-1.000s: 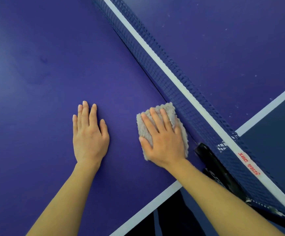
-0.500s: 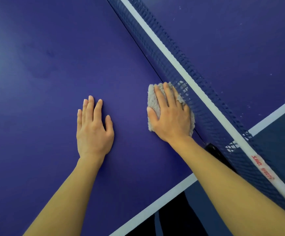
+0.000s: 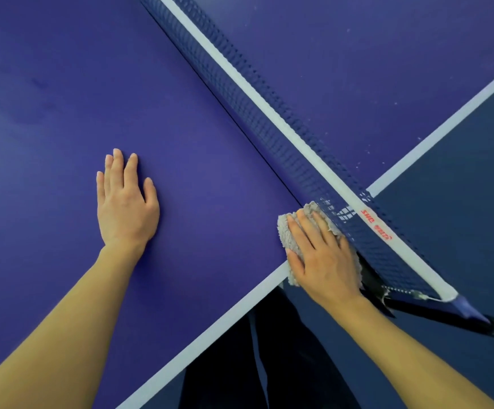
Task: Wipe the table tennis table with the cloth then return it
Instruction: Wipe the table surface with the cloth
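The worktop (image 3: pixel 62 84) is violet-blue with a white edge stripe. The net (image 3: pixel 254 113) is dark blue mesh, white-banded on top, with red lettering toward 4 o'clock. The cloth (image 3: pixel 283 233) is pale grey.

Red lettering (image 3: pixel 376 228) on the net's white top band (image 3: pixel 269 107), upside down, too blurred to read
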